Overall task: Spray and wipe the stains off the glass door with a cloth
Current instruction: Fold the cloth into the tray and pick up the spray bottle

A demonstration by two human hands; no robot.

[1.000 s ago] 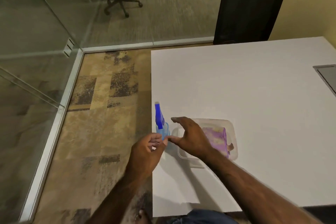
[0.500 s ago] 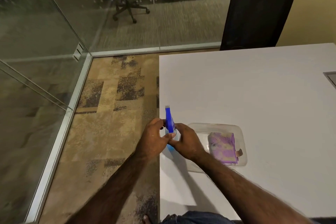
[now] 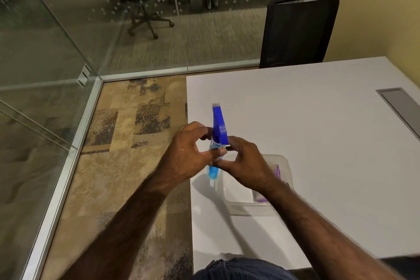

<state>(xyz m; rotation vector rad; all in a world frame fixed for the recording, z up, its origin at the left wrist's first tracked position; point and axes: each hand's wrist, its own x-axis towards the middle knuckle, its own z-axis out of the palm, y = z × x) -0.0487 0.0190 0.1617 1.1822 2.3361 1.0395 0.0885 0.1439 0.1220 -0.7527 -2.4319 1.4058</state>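
Since a second ago we have closed both hands onto the blue spray bottle (image 3: 217, 143), left hand (image 3: 189, 152) and right hand (image 3: 244, 166) gripping its body near the white table's (image 3: 306, 125) left edge, the purple cloth (image 3: 277, 171) lying in the clear tray (image 3: 285, 163) just right of it.

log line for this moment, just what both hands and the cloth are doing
stage: picking up | left hand: on spray bottle | right hand: on spray bottle | cloth: in clear tub on table, untouched
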